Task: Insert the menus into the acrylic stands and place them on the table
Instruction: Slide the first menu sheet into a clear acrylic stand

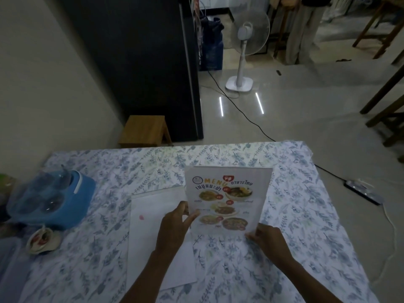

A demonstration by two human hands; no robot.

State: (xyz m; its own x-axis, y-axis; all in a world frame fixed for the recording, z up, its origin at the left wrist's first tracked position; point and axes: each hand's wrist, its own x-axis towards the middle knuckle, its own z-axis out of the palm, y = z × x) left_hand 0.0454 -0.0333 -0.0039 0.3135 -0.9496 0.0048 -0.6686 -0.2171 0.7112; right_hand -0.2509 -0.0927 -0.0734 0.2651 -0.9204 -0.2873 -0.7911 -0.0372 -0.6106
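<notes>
A menu point(229, 193) with food photos and the word MENU stands nearly upright in the middle of the table, seemingly inside a clear acrylic stand whose edges are hard to make out. My left hand point(175, 226) grips its lower left edge, thumb on the front. My right hand point(265, 238) holds its lower right corner. Flat on the floral tablecloth point(306, 215), left of and under my left arm, lies a stack of white sheets point(153, 215), blank side up with a small pink mark.
A blue container with a clear domed lid point(50, 200) sits at the table's left, a small bowl with a spoon point(42, 239) in front of it. Beyond the table are a wooden stool point(144, 130), a dark cabinet point(142, 62), a standing fan point(244, 51) and a power strip point(363, 191) on the floor.
</notes>
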